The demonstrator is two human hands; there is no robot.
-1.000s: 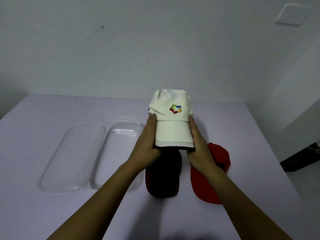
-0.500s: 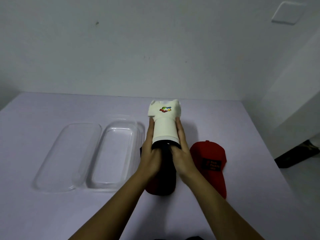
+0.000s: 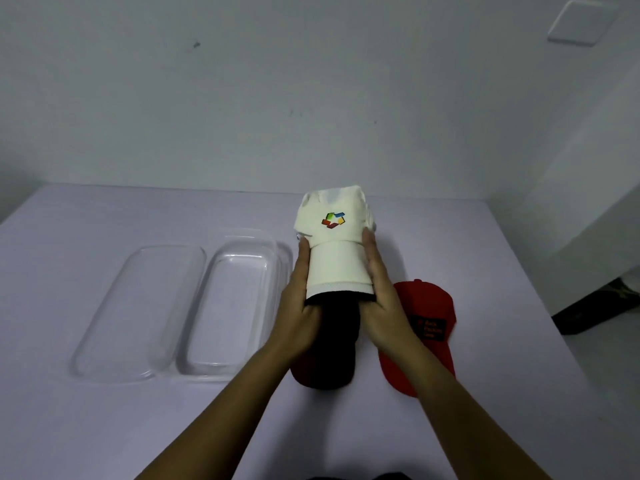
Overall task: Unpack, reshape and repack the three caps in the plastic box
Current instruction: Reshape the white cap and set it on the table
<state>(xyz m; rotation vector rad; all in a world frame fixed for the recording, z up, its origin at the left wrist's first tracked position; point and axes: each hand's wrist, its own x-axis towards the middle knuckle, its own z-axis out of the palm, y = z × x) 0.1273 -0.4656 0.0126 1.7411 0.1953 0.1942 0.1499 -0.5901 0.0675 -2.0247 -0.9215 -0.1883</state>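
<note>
Above the table (image 3: 104, 427), left hand (image 3: 299, 306) and right hand (image 3: 381, 303) cupped round the stiff brim of the white cap (image 3: 334, 244), bowing it into an arch. Beneath, dark cap (image 3: 329, 348), flat; alongside, red cap (image 3: 429, 323), soft-crowned. Leftward, clear plastic box (image 3: 277, 271) and lid (image 3: 138, 306), holding no caps. Unpacked, seemingly; reshaping underway, repacking left.

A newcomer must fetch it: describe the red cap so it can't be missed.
On the table, go right of the clear box, past the held white cap. The red cap lies flat, rightmost of the caps. Unlike the dark cap beside it, it is bright red with a black patch.
</note>
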